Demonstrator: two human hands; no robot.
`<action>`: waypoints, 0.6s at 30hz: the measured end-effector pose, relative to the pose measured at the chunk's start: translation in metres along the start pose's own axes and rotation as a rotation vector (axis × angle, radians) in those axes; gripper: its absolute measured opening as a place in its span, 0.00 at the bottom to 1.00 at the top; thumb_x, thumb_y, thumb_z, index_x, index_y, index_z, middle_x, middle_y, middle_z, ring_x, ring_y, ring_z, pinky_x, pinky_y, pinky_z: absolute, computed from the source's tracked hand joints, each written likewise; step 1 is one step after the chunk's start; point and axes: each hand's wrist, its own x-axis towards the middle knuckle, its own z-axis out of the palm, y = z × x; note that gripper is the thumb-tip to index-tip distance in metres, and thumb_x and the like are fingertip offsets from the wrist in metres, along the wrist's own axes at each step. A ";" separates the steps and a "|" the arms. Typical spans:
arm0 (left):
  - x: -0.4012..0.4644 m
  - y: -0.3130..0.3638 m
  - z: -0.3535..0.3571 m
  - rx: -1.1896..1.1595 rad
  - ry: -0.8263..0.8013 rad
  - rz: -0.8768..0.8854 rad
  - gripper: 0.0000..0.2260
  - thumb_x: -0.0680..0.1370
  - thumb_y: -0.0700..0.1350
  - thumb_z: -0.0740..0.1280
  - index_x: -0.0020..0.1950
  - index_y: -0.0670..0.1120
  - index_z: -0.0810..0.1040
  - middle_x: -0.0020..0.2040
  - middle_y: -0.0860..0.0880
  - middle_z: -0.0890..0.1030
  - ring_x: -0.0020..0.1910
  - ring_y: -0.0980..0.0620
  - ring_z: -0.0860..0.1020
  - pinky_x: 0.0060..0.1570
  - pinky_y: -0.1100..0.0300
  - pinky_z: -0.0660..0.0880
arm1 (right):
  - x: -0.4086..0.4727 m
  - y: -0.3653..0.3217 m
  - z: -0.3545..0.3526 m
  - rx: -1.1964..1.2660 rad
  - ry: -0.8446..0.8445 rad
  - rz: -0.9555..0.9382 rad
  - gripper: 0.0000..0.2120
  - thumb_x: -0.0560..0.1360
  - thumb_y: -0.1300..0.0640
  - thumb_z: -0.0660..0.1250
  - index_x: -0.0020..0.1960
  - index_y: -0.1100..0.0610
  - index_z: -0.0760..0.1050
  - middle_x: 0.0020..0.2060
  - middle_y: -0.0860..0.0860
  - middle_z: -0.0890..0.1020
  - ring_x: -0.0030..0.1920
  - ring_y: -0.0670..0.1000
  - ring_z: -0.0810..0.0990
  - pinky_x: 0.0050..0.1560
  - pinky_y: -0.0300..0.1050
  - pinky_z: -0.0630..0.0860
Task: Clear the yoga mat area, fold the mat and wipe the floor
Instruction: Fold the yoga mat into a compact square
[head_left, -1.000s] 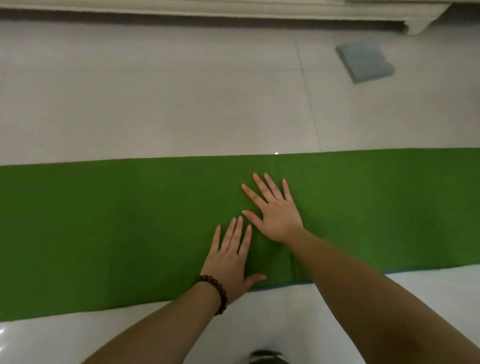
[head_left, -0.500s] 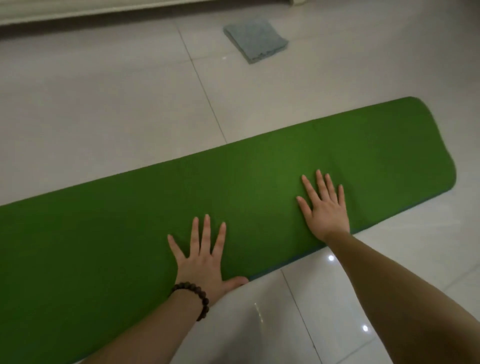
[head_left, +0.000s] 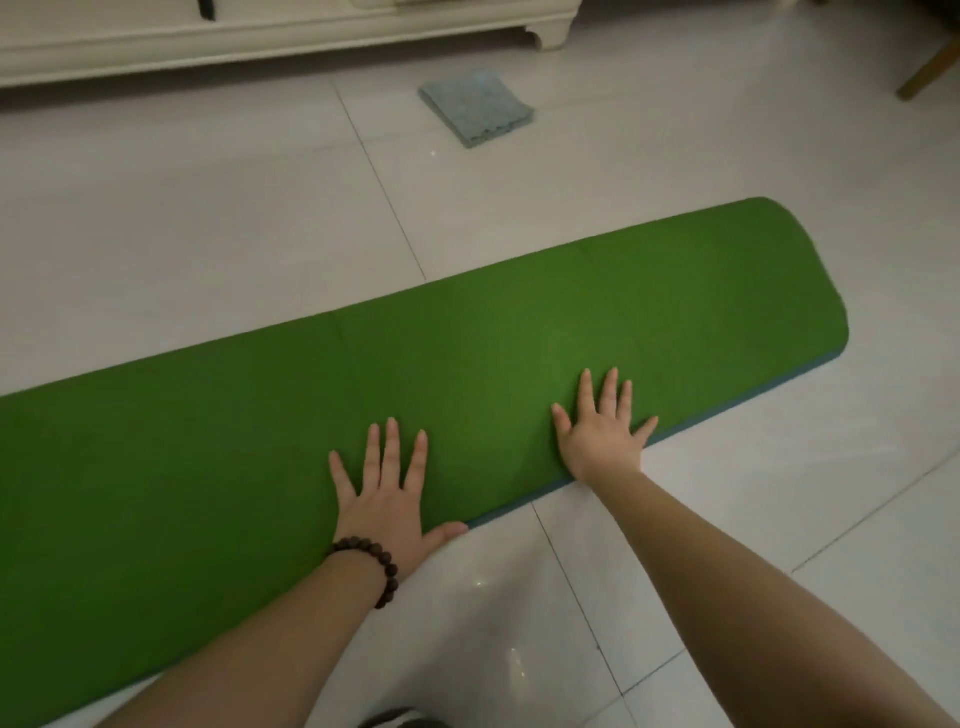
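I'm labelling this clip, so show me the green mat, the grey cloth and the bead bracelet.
green mat (head_left: 519, 364): head view, bare middle of its top face.
grey cloth (head_left: 475, 109): head view, centre of the folded cloth on the floor.
bead bracelet (head_left: 374, 564): head view, beads on the left wrist.

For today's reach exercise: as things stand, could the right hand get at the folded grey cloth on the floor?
Probably not without leaning forward: the right hand lies flat on the green mat, the grey cloth well beyond, only bare floor between.
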 end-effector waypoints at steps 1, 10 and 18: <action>-0.006 -0.003 0.003 -0.026 0.021 0.022 0.47 0.63 0.78 0.31 0.72 0.51 0.26 0.73 0.42 0.27 0.74 0.43 0.30 0.68 0.31 0.34 | -0.009 -0.017 0.002 -0.021 0.030 -0.092 0.29 0.79 0.37 0.40 0.76 0.43 0.36 0.76 0.51 0.35 0.76 0.55 0.34 0.70 0.71 0.38; -0.151 -0.160 0.029 -0.155 0.042 -0.412 0.36 0.76 0.67 0.41 0.78 0.47 0.55 0.77 0.40 0.58 0.77 0.43 0.52 0.70 0.35 0.54 | -0.115 -0.199 0.045 -0.148 -0.032 -0.760 0.28 0.79 0.36 0.42 0.76 0.40 0.38 0.76 0.51 0.34 0.74 0.53 0.30 0.71 0.69 0.36; -0.326 -0.293 0.027 -0.258 0.158 -0.964 0.30 0.81 0.58 0.53 0.79 0.47 0.48 0.78 0.43 0.56 0.77 0.44 0.53 0.74 0.44 0.54 | -0.218 -0.354 0.061 -0.310 -0.063 -1.129 0.29 0.79 0.37 0.44 0.77 0.42 0.40 0.76 0.53 0.34 0.75 0.55 0.34 0.72 0.68 0.42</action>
